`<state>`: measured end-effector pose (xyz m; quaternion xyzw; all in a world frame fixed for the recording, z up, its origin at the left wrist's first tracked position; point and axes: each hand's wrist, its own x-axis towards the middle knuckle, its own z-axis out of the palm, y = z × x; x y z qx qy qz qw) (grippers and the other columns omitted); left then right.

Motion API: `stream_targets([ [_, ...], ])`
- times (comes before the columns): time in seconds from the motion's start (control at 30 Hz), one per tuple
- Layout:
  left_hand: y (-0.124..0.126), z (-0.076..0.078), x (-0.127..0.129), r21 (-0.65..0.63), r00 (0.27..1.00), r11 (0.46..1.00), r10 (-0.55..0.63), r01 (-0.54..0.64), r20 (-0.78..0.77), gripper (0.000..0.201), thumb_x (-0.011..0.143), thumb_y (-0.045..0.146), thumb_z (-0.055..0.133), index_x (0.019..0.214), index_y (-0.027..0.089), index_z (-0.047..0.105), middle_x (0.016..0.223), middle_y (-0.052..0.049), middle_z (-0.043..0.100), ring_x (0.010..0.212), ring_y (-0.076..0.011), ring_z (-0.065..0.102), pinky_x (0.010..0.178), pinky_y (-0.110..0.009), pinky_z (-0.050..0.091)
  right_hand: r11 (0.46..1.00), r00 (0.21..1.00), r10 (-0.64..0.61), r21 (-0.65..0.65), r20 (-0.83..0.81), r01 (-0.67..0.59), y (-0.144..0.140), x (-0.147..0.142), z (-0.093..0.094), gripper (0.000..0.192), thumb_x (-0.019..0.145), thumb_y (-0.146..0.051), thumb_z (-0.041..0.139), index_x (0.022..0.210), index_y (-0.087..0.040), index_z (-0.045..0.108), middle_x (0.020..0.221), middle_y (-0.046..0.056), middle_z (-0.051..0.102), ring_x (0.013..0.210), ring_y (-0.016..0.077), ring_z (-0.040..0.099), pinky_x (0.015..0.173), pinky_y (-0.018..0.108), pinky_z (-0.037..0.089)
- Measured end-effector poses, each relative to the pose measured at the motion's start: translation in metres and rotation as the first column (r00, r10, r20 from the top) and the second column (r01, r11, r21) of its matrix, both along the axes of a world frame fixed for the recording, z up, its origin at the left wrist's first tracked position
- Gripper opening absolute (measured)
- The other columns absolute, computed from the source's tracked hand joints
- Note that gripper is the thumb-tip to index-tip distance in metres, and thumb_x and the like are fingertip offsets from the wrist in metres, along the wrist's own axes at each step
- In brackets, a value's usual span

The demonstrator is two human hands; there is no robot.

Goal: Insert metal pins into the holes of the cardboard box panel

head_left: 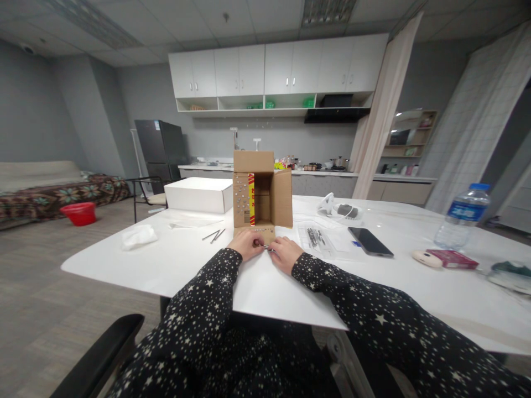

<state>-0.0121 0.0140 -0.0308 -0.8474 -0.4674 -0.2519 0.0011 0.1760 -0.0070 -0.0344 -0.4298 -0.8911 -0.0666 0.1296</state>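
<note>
A small silvery metal piece (266, 247) lies between the fingertips of both hands, too small for me to tell its kind. My left hand (248, 244) closes on its left end, thumb and fingers pressed together. From the other side my right hand (286, 254) pinches it with bent fingers. Just behind the hands stands an open cardboard box (241, 202), its opening facing me. Its lower flap (261, 231) lies toward my fingers and is partly covered by them. Small shiny bits dot the box's left flap and the lower flap.
Thin metal rods (216, 236) and a crumpled white tissue (139, 236) lie to the left, with a white box (199, 193) behind. To the right are a clear plastic case (317, 239) of small dark parts, a phone (370, 241), a maroon box (454, 258) and a water bottle (462, 218).
</note>
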Motion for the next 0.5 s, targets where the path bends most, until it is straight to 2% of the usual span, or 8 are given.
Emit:
stream_targets([
  [0.3, -0.0037, 0.0022, 0.0019, 0.021, 0.999, 0.999, 0.024, -0.025, 0.042, 0.014, 0.074, 0.030, 0.060, 0.076, 0.019, 0.068, 0.072, -0.002, 0.065, 0.069, -0.0154, 0.058, 0.064, -0.025, 0.042, 1.000, 1.000, -0.001, -0.005, 0.001, 0.001, -0.0012, 0.0003, 0.0004, 0.026, 0.091, -0.025, 0.042, 0.105, -0.019, 0.063, 0.104, 0.010, 0.060, 0.097, 0.0218, 0.051, 0.082, 0.033, 0.039],
  [0.5, -0.0033, 0.0037, 0.0004, 0.106, 0.979, 0.974, 0.194, -0.200, 0.069, 0.012, 0.077, 0.025, 0.056, 0.084, 0.020, 0.065, 0.080, -0.003, 0.064, 0.080, -0.0189, 0.057, 0.075, -0.030, 0.043, 1.000, 1.000, -0.002, -0.005, 0.008, 0.002, -0.0014, 0.0000, 0.0005, 0.025, 0.091, -0.024, 0.044, 0.104, -0.018, 0.064, 0.105, 0.009, 0.059, 0.097, 0.0206, 0.051, 0.084, 0.032, 0.038],
])
